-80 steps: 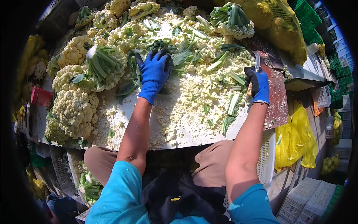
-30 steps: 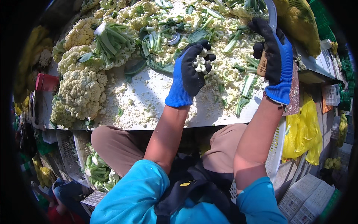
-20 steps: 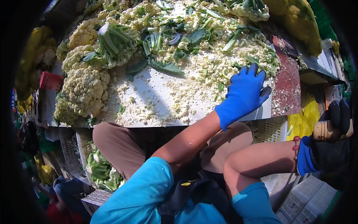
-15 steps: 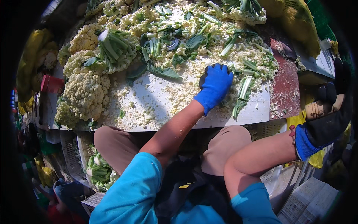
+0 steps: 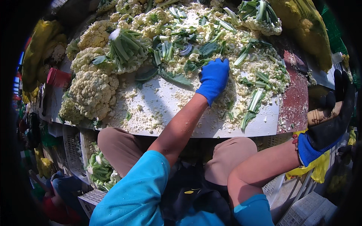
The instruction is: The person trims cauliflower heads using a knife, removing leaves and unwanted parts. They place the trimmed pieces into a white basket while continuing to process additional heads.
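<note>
My left hand (image 5: pixel 213 81), in a blue glove with dark fingertips, reaches over the white tabletop (image 5: pixel 245 130) among crumbled cauliflower bits (image 5: pixel 177 98). Its fingers are curled under; whatever they hold is hidden. My right hand (image 5: pixel 328 126), in a black-palmed glove with a blue cuff, is off the table's right side. It grips a light wooden handle (image 5: pixel 316 116) with dark marks; the rest of that tool cannot be made out. Cut stalks and leaves (image 5: pixel 254 103) lie right of my left hand. A ring-shaped metallic object (image 5: pixel 185 49) rests among leaves beyond it.
Whole cauliflower heads (image 5: pixel 94 88) are stacked on the table's left, one stem-up (image 5: pixel 126 51). Another head (image 5: pixel 260 19) lies far right near yellow mesh sacks (image 5: pixel 301 30). A red container (image 5: pixel 59 77) stands at left. Trimmings (image 5: pixel 101 169) fill a crate below. White crates (image 5: pixel 309 213) sit lower right.
My left hand has moved farther away and slightly left over the crumbs. The whole view has shifted a little. My right hand still grips the wooden handle.
</note>
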A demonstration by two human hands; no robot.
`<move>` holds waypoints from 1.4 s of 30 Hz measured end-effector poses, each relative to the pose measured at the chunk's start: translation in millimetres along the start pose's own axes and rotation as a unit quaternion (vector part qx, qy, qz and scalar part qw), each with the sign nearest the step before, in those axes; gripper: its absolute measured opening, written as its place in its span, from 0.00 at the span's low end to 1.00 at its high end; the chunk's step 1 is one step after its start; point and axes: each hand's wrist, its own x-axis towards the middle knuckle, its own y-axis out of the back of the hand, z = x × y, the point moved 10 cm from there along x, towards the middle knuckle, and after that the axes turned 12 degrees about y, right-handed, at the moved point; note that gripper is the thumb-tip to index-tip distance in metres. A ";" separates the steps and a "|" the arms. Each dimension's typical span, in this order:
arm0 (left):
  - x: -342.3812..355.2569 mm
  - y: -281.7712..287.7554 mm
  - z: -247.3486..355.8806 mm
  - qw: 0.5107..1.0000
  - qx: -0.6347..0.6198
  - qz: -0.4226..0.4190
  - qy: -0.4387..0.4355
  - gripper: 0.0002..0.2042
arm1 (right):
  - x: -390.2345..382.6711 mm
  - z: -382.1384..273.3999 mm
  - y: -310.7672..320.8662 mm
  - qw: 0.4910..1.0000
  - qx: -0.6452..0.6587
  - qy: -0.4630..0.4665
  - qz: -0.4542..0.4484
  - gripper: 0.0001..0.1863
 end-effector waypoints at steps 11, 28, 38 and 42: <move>25.6 43.7 -26.8 0.990 -0.097 0.078 0.062 0.13 | -3.3 -2.8 1.2 1.000 0.004 0.005 0.019 0.16; -101.9 56.2 112.6 0.927 -0.251 -0.176 -0.218 0.15 | -60.2 -110.6 25.1 0.986 0.075 0.120 0.084 0.17; -33.1 0.3 223.9 0.920 -0.074 -0.090 -0.375 0.25 | -62.7 -161.5 -1.8 0.967 0.160 0.174 0.097 0.19; -2.0 -50.0 187.4 0.921 0.014 -0.232 -0.313 0.24 | -54.2 -148.7 -20.6 0.960 0.213 0.129 0.132 0.19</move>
